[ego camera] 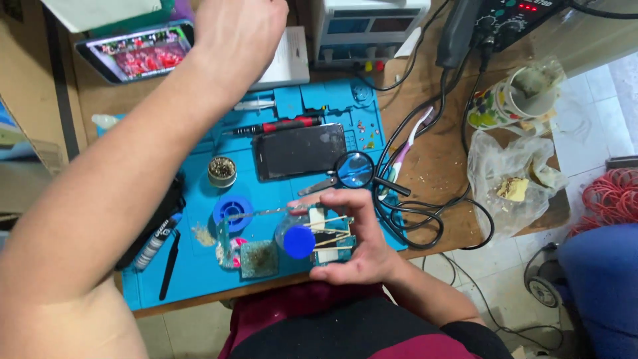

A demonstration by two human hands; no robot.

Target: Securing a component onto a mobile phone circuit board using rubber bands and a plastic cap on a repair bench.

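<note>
A: Where's the right hand [362, 239]?

B: Low on the bright blue silicone work mat [199, 272], near its front edge. Fingers curled round a small rectangular dark board with thin pale sticks across it [330, 236]; thumb on the near side, index hooked over the top. Just beside it, touching or nearly, a small clear bottle with a round blue cap [297, 240].

A: Left hand [239, 33]?

B: Raised at the back of the desk, arm crossing the mat. Seen from the back, top cut off by the frame, so can't tell if fingers are spread or pinching anything.

A: Tips for holding that board well?

B: My guess: grip by the edges, keep it level so the sticks don't slide, and keep clear of the bottle so it doesn't tip.

A: What's hard to read?

B: Board surface mostly hidden by fingers. Thin metal tweezers [259, 213] run left from the hand; can't tell whether they're held. Black slab phone, screen dark [300, 151], lies mid-mat, a black-rimmed round magnifier [354, 169] at its right corner. The dark-handled tool [169, 264] at the mat's left is too small to identify.
</note>
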